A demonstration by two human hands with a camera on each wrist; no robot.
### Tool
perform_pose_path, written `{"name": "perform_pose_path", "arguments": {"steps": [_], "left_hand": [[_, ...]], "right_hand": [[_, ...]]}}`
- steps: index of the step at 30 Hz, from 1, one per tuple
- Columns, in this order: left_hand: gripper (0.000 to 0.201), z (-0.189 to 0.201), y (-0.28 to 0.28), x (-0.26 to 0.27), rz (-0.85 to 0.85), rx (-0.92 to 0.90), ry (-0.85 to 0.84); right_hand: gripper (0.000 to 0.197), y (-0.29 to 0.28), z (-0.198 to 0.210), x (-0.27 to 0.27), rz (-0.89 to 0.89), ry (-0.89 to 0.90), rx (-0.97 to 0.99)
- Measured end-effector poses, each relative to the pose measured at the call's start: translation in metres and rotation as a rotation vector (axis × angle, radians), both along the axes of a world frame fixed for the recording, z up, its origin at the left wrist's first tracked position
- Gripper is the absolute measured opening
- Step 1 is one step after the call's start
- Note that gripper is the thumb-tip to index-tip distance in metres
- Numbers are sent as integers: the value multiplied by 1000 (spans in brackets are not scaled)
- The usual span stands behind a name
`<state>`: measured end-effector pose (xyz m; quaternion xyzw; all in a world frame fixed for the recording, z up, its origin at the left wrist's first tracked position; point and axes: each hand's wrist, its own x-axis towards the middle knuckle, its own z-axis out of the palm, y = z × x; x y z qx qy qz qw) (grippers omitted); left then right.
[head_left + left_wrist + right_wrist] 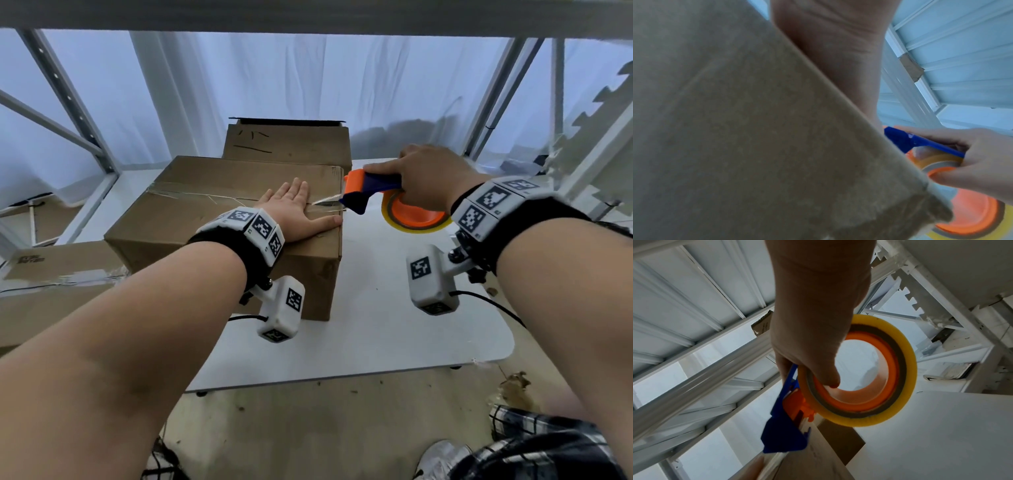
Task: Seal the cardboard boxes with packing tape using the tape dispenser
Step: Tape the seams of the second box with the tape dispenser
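A brown cardboard box point(219, 212) lies on the white table point(394, 325), with clear tape point(191, 196) running along its top seam. My left hand point(293, 210) lies flat on the box top near its right edge, fingers straight. My right hand point(424, 178) grips the blue and orange tape dispenser point(368, 192) just past the box's right edge, thumb inside the orange core of the yellow tape roll point(863, 369). A short strip of tape stretches from the dispenser's nose point(783, 439) to the box. In the left wrist view the box side point(735, 129) fills most of the picture.
A second cardboard box point(287, 140) stands behind the first. Another taped box point(51, 281) sits at the left, lower down. White metal rack posts point(68, 99) frame the table. The table's right half is bare white surface. A shoe point(442, 459) shows on the floor below.
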<state>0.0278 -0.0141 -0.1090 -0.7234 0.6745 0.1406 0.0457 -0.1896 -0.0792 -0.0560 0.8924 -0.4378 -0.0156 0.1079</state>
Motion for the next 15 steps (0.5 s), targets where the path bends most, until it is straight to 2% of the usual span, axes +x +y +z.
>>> {"name": "perform_pose_path", "arguments": {"steps": [4, 8, 15], "left_hand": [[102, 8, 0, -8, 6, 6, -55], [115, 4, -1, -24, 37, 17, -30], [98, 1, 0, -23, 44, -27, 11]], "right_hand": [[59, 3, 8, 8, 24, 67, -43], [58, 2, 15, 10, 36, 90, -63], [63, 3, 10, 0, 2, -9, -18]]}}
